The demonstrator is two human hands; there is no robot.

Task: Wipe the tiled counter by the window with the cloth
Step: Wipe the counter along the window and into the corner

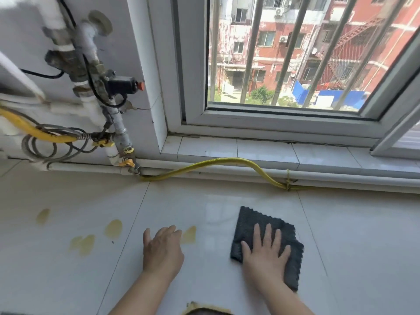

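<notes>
A dark grey cloth [254, 223] lies flat on the white tiled counter [352, 235] below the window [295, 64]. My right hand [266, 251] presses palm-down on the cloth with fingers spread. To its left, my left hand [162, 250] rests flat on the bare tile, holding nothing. Several yellowish stains mark the counter: one [189, 234] right by my left fingertips, others [113, 228] [83, 245] [42, 215] farther left.
A yellow hose [227, 161] runs along the back of the counter under the tiled sill [261, 151]. Pipes, valves and cables [109, 110] crowd the wall at the left. An open window sash [400, 123] juts in at the right.
</notes>
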